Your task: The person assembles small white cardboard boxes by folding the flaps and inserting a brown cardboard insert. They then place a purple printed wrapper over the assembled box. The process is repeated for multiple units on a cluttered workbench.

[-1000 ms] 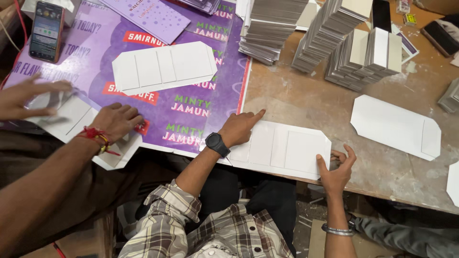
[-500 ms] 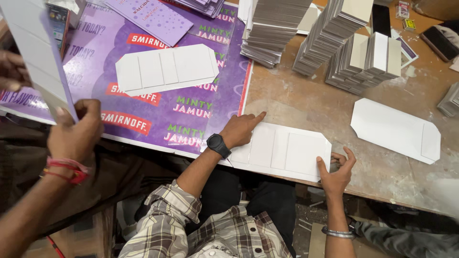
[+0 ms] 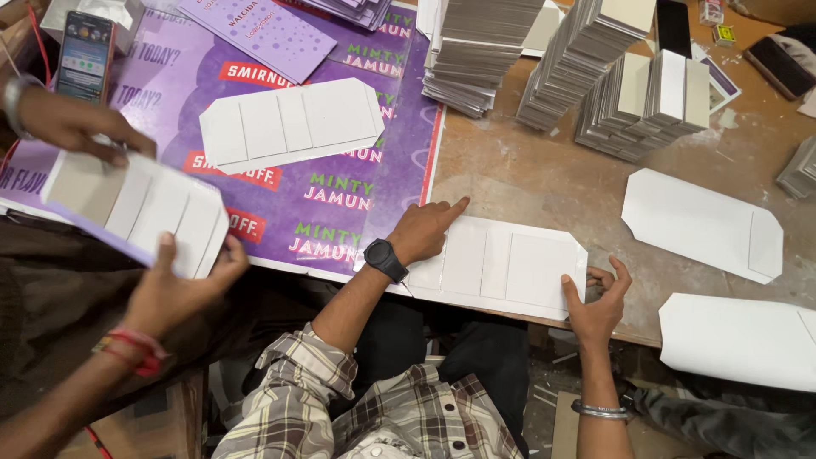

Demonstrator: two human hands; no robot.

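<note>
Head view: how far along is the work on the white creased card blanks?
Done: tall stacks of folded cards stand at the table's far side. In hand: the left hand presses a flat creased blank at the table edge, the right hand at its corner. Left: flat blanks wait to the right; a co-worker's hands hold another blank.

A single head-worn camera looks steeply down, from close above, onto the tabletop (image 3: 552, 178). The tabletop's near edge runs across the lower frame, with the wearer's plaid sleeve (image 3: 297, 408) at the bottom centre.
</note>
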